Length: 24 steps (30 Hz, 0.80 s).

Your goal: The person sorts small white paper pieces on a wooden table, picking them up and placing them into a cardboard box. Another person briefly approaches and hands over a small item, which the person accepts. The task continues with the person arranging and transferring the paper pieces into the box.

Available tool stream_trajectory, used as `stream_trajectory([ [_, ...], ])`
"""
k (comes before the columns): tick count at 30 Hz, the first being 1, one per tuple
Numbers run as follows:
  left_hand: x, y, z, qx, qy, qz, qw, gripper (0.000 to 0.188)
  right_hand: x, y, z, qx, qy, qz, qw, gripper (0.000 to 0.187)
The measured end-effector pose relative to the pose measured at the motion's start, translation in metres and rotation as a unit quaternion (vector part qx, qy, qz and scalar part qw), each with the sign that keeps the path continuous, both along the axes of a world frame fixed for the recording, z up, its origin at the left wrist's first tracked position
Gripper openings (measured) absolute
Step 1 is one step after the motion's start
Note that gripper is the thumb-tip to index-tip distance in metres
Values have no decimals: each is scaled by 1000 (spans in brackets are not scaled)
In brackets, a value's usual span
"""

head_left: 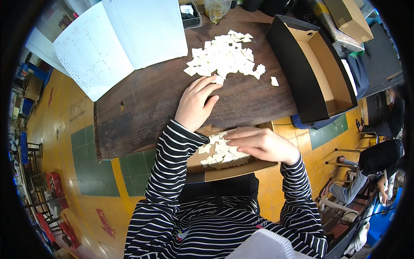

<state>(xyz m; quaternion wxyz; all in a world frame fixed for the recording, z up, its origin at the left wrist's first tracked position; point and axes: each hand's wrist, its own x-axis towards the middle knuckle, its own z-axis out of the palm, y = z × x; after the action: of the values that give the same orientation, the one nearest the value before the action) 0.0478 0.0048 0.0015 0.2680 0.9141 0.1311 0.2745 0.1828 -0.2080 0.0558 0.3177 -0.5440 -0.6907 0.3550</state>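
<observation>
A heap of small white square pieces lies on the dark wooden table. My left hand rests palm down at the near edge of the heap. Its fingers are stretched out and the tips touch a piece there. Against the table's front edge, at my lap, stands an open cardboard box with more of the same pieces in it. Over the box's right part is my right hand, fingers extended leftward above the pieces; its palm is hidden from view.
An open notebook covers the table's far left. At the right stands a long black box with a brown inside. One loose piece lies apart beside it. A clear plastic cup is at the back. Another person sits far right.
</observation>
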Motion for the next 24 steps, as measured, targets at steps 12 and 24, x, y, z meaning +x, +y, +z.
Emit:
stream_trajectory([
  [12, -3, 3, 11, -223, -101, 37, 969, 18, 22, 109, -31, 192, -206, -271, 920, 36],
  [24, -2, 5, 7, -271, -107, 41, 956, 18, 51, 76, -18, -13, 280, -375, 884, 39],
])
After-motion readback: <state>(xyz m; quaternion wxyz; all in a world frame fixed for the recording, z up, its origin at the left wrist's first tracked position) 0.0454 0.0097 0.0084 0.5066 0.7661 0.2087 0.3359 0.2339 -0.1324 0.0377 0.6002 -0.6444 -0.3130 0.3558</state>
